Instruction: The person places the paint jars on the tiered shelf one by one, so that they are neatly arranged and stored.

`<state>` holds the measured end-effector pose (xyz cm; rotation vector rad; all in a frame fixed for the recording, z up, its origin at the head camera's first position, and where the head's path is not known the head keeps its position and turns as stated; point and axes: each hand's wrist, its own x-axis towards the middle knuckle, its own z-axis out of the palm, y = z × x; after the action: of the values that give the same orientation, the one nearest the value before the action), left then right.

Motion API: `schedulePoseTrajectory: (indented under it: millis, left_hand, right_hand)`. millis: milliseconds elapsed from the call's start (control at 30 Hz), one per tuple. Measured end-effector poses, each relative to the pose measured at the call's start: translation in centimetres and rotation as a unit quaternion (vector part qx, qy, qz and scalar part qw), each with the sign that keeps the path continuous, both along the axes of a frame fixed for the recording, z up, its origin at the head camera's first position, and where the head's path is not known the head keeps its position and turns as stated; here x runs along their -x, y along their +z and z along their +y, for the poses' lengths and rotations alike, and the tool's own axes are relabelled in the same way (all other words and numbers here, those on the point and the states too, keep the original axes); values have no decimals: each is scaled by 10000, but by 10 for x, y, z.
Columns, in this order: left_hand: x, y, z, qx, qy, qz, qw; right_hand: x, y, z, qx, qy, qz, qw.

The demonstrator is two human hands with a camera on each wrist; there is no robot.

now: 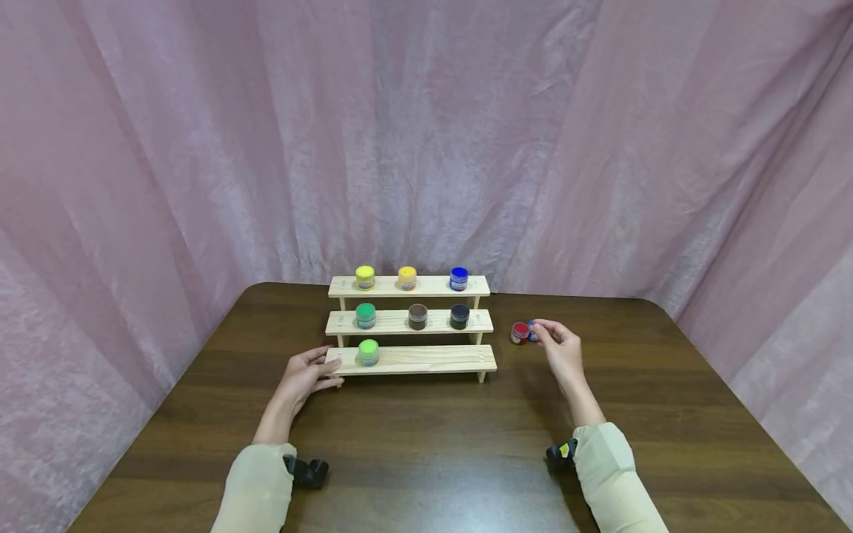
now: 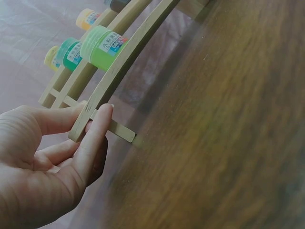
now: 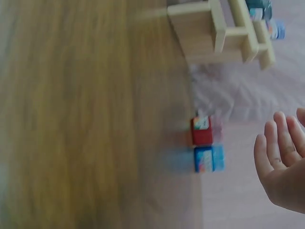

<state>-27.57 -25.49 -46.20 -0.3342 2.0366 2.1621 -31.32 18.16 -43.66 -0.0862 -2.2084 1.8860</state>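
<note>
A three-tier wooden display rack (image 1: 426, 360) stands on the table with small paint jars on its steps. My left hand (image 1: 309, 377) grips the left end of its lowest step, thumb above and fingers beneath, near a light green paint jar (image 2: 102, 47). To the right of the rack, a red paint jar (image 1: 520, 333) and a blue paint jar (image 3: 208, 159) stand side by side on the table. My right hand (image 1: 561, 348) hovers by the blue jar and partly hides it in the head view. In the right wrist view its fingers (image 3: 271, 143) are loosely bent, apart from both jars.
On the top step are yellow (image 1: 365, 277), orange-yellow (image 1: 407, 278) and dark blue (image 1: 458, 279) jars. The middle step holds green (image 1: 366, 316), brown (image 1: 417, 317) and black (image 1: 460, 317) ones. A pink curtain (image 1: 426, 148) hangs behind the brown table (image 1: 413, 459).
</note>
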Motion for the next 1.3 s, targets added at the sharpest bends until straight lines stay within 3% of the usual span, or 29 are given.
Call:
schedulePoseTrajectory:
  millis: [200,433,700,867,1000,1133,1300]
  left_hand:
    - [0,-1,0,6,-7,21,10000]
    - [1,0,0,33,42,42,10000]
    - [1,-1,0,47,1,31,10000]
    - [1,-2,0,28,14,38,10000]
    - [-1,-2,1,-30,-3,41,10000]
    - [-1,-2,0,-53,41,12,10000]
    - [-1,-2,-1,-4,17,50,10000]
  right_hand:
    - [2,-8,11,390,-364,-203,9984]
    - [16,-19,20,1011,-738,-242,9918]
    - [26,-32,25,621,-889,-484,9929]
    - [31,-33,24,193,-569,-586,9965]
    - [35,-33,24,39,39,-850,9964]
    - [39,-35,26,58,493,-1091,9928]
    - [46,-37,29,354,581,-1265,9896]
